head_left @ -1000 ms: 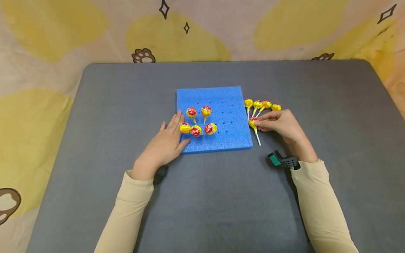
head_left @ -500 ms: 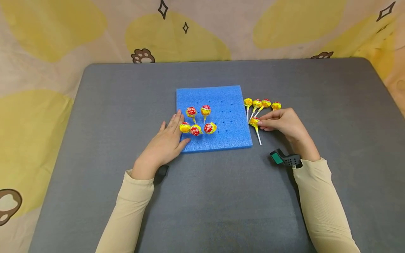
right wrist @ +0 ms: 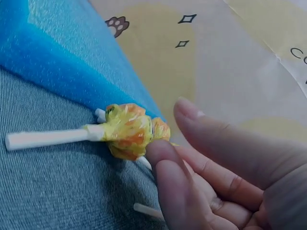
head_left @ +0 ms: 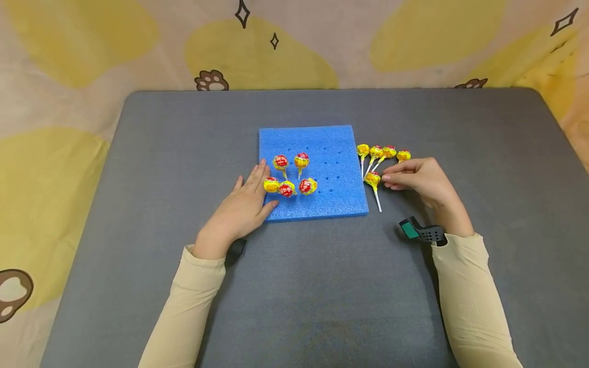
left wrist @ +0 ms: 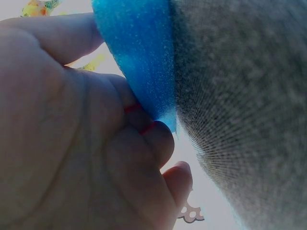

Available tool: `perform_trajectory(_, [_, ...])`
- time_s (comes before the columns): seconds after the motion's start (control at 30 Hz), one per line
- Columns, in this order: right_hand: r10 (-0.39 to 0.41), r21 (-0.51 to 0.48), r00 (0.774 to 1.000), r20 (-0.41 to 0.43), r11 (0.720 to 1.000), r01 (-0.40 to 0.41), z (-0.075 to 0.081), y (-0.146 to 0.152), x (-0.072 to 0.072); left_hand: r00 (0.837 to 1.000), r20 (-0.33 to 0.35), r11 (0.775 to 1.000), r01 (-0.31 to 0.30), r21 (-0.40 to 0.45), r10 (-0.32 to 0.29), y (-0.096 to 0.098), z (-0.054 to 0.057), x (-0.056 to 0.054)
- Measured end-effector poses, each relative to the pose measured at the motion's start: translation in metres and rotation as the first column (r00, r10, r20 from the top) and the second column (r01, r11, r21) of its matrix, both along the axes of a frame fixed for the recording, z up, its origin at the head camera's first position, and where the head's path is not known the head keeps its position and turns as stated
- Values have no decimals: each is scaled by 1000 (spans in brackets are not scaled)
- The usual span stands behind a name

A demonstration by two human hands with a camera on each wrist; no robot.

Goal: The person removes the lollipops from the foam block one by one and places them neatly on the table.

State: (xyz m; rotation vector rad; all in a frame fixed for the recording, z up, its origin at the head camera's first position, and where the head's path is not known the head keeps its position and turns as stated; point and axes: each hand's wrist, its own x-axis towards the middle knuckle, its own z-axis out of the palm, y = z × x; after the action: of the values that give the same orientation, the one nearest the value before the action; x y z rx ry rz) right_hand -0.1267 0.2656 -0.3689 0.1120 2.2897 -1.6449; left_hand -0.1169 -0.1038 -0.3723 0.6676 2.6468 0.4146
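My left hand (head_left: 239,209) lies flat with its fingers over the left edge of a blue foam board (head_left: 340,204). Several wrapped lollipops stand in holes on the board's left part, among them a red-and-yellow lollipop (head_left: 301,160). Off the board's right edge, a single yellow lollipop (head_left: 372,179) lies on the table, its white stick toward me. Just right of its head is my right hand (head_left: 421,181), thumb and forefinger parted and nothing between them. In the right wrist view a small gap shows between thumb tip and lollipop; whether the forefinger touches the wrapper is hard to tell.
Behind the single lollipop, several more lollipops (head_left: 376,152) lie fanned along the board's right side; my right hand partly hides one. The board's right half has rows of small holes. A patterned cloth (head_left: 285,61) hangs beyond the grey table's (head_left: 294,296) far edge.
My right hand has let go of the single lollipop and drawn slightly to the right. That lollipop has shifted a little to the right. My left hand stays on the board.
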Motion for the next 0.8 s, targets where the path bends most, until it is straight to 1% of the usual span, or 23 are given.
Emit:
perform_trajectory(0.13, [-15, -69, 1000, -9, 998, 14, -2, -1, 1, 1000, 1, 1000, 1, 1, -1, 1, -1, 0])
perform_trajectory(0.2, [-24, -121, 999, -24, 992, 21, -2, -2, 2, 1000, 1, 1000, 2, 3, -2, 1, -1, 0])
perform_trajectory(0.33, [-30, -196, 997, -77, 980, 14, -1, -9, 2, 1000, -1, 1000, 4, 2, -4, 2, 0, 0])
perform_trajectory(0.57, [6, -312, 994, -111, 949, -41, -1, -28, 3, 1000, 1, 1000, 0, 0, 0, 2, 0, -1])
perform_trajectory(0.67, [31, -321, 992, -125, 945, -69, -1, -36, 3, 1000, 2, 1000, -2, 2, 2, 2, 0, -1])
perform_trajectory(0.8, [71, -358, 988, -134, 927, -115, -4, -47, 4, 1000, 0, 1000, -7, -2, 7, 1, 0, 0])
